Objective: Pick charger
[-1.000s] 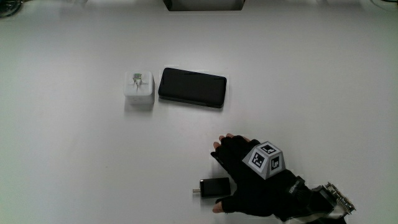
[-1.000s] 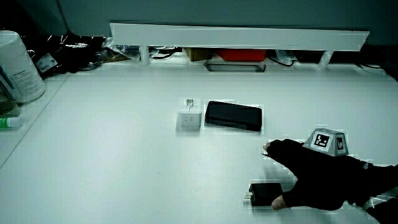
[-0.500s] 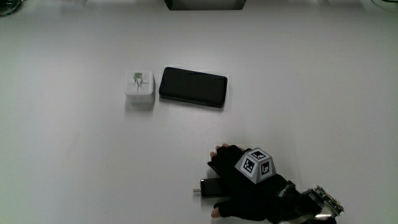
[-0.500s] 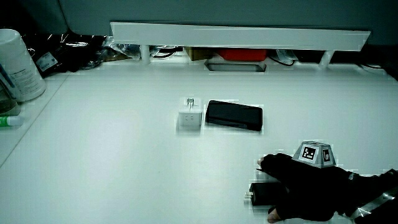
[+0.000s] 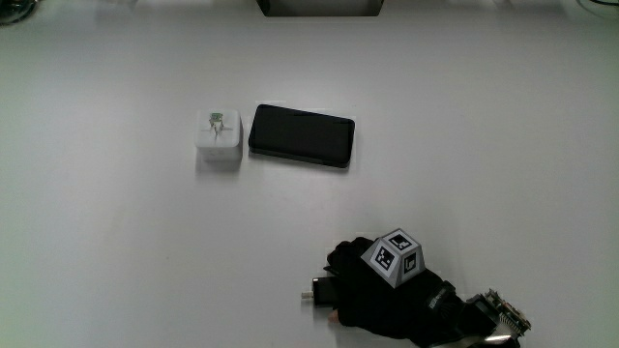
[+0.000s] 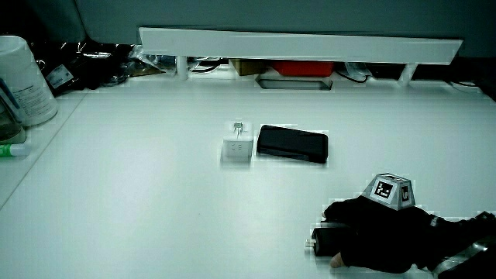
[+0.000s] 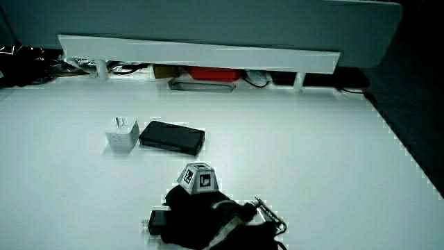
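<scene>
Hand on the black charger, near the desk's near edge

Draped over black charger (image 5: 322, 289) with hand (image 5: 372, 295), fingers curled round it, plug end poking out sideways along the edge; white charger (image 5: 217, 135) untouched.

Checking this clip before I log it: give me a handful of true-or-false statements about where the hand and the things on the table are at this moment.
1. The hand is closed over the black charger. True.
2. The white charger lies beside the phone. True.
3. The hand is over the phone. False: it is at the black charger, nearer to the person than the phone.
4. The white charger stands on the phone. False: it stands on the table beside it, prongs up.
5. The black charger lies nearer to the person than the white one. True.
</scene>
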`<control>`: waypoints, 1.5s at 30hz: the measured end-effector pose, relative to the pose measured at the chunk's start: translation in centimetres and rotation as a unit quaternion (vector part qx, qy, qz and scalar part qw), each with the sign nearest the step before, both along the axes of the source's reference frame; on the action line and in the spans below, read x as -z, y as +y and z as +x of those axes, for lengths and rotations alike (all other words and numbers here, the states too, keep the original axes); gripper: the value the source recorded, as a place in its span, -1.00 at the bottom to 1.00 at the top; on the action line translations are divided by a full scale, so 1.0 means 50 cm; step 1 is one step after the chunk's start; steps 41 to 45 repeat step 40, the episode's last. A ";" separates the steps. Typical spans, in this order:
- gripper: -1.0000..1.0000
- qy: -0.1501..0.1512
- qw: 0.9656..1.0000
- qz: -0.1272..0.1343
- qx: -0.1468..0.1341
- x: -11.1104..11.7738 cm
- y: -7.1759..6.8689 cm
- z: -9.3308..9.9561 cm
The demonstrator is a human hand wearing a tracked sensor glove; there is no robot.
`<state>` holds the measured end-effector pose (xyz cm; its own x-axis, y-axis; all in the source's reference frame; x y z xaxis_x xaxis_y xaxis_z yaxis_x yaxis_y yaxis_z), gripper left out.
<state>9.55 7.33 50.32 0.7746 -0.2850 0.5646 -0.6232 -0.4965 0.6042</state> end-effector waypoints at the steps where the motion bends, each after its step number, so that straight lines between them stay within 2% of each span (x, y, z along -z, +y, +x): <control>1: 0.45 -0.006 1.000 -0.005 -0.004 0.003 0.000 0.000; 3: 0.55 -0.006 1.000 0.021 -0.005 0.017 -0.001 -0.004; 13: 1.00 -0.027 0.999 0.039 -0.007 0.013 0.006 -0.003; 19: 1.00 -0.039 0.998 0.040 -0.010 0.020 0.006 -0.007; 22: 1.00 -0.039 0.998 0.042 -0.001 0.025 0.006 -0.012; 28: 1.00 -0.057 0.996 0.074 0.000 0.068 -0.018 -0.018; 31: 1.00 -0.073 0.993 0.092 -0.001 0.097 -0.040 -0.024; 33: 1.00 -0.087 0.991 0.103 -0.014 0.127 -0.060 -0.031; 37: 1.00 -0.092 0.989 0.116 -0.021 0.144 -0.095 -0.043; 40: 1.00 -0.089 0.989 0.117 -0.026 0.152 -0.120 -0.058; 45: 1.00 -0.089 0.989 0.117 -0.026 0.152 -0.120 -0.058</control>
